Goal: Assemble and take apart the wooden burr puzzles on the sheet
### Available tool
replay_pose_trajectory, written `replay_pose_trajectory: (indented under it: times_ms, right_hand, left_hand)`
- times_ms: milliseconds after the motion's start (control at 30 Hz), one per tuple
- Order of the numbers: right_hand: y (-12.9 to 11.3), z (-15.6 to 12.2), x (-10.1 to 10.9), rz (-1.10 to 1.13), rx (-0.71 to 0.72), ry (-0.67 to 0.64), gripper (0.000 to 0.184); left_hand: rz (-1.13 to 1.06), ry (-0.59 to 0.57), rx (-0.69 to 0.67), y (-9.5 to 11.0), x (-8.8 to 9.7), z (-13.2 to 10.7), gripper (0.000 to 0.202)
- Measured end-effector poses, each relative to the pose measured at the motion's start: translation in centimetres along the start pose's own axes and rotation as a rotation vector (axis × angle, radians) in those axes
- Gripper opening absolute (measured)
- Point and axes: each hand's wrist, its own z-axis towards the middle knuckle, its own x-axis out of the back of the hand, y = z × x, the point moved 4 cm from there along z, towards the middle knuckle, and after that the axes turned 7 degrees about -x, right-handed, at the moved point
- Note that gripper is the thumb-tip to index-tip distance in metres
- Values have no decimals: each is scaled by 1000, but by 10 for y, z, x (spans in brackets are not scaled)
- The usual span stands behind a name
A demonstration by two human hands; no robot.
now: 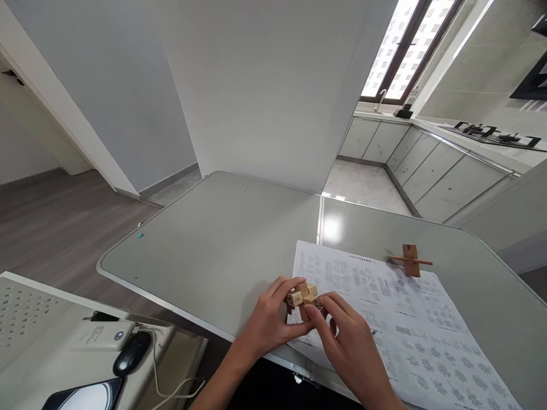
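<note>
Near the table's front edge, my left hand (273, 313) grips a small wooden block puzzle (304, 297) from its left side. The puzzle is made of several interlocking light wood pieces, and some ends carry dark marks. From the right, my right hand (344, 330) pinches a piece of the same puzzle between thumb and fingers. Both hands hold it just above a large printed sheet (384, 302) covered with small diagrams. My fingers hide parts of the puzzle. On the sheet's far edge lies a reddish-brown wooden piece (411, 261) with a thin rod crossing it.
The grey table (205, 239) has a seam across it and a tiny blue bit (140, 235) at its left edge. On a lower white surface at left are a black mouse (132, 353), a white power bank (102, 336), a phone (88, 398) and a cable (157, 364).
</note>
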Motion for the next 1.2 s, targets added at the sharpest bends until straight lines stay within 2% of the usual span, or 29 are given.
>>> replay_pose_trajectory:
  times_ms: [167, 233, 333, 433, 567, 733, 967, 1133, 1200]
  right_hand:
    - [11, 3, 10, 177, -59, 31, 30]
    - [14, 6, 10, 183, -17, 0, 32]
    - [15, 9, 7, 186, 71, -68, 24]
    - [16, 10, 3, 202, 74, -97, 23]
    - [20, 7, -3, 247, -15, -131, 35]
    - [26, 5, -5, 361, -134, -237, 42]
    - [27, 3, -6, 553, -261, -343, 43]
    - [44, 6, -4, 910, -489, -210, 47]
    - [55, 9, 1, 1070, -578, -132, 44]
  left_hand:
    - [-77, 17, 18, 2, 6, 1, 69]
    - [-165, -3, 20, 3, 6, 1, 70]
    - [-297, -42, 31, 3, 5, 0, 69]
    - [-350, -60, 28, 3, 5, 0, 69]
    - [-313, -65, -11, 4, 6, 1, 70]
    - [-295, -102, -15, 4, 4, 1, 71]
    - [-271, -127, 46, 1, 1, -1, 72]
    - [-281, -184, 158, -9, -5, -1, 97]
    - [-247, -216, 198, -11, -7, 0, 97]
